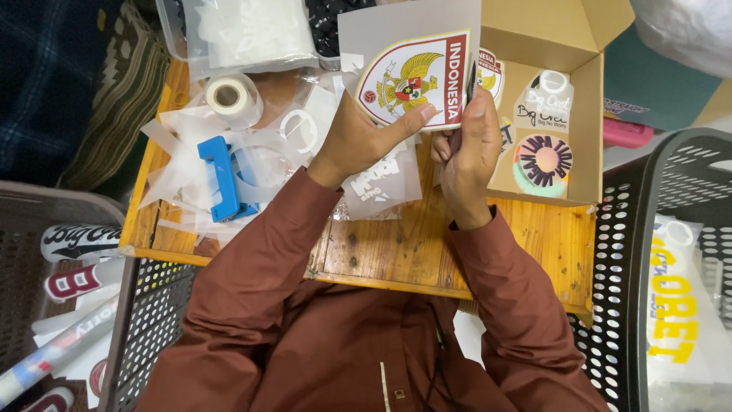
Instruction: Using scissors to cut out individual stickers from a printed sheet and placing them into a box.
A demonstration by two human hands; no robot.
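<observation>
Both of my hands hold up a shield-shaped crest sticker (pixel 412 80), white with a red band and a gold bird, on a grey backing sheet. My left hand (pixel 364 137) grips its lower left edge, thumb on the front. My right hand (pixel 465 149) pinches the lower right corner. Behind it stands an open cardboard box (pixel 587 114) with several printed stickers inside, one round and multicoloured (pixel 543 162). My sleeves are rust brown.
A small wooden table (pixel 396 244) carries a blue tape dispenser (pixel 223 179), a white tape roll (pixel 227 95), clear film scraps and a transfer sheet (pixel 385 187). Perforated baskets stand left (pixel 145 328) and right (pixel 648 252), holding printed transfers. A clear plastic tub (pixel 244 34) sits at the back.
</observation>
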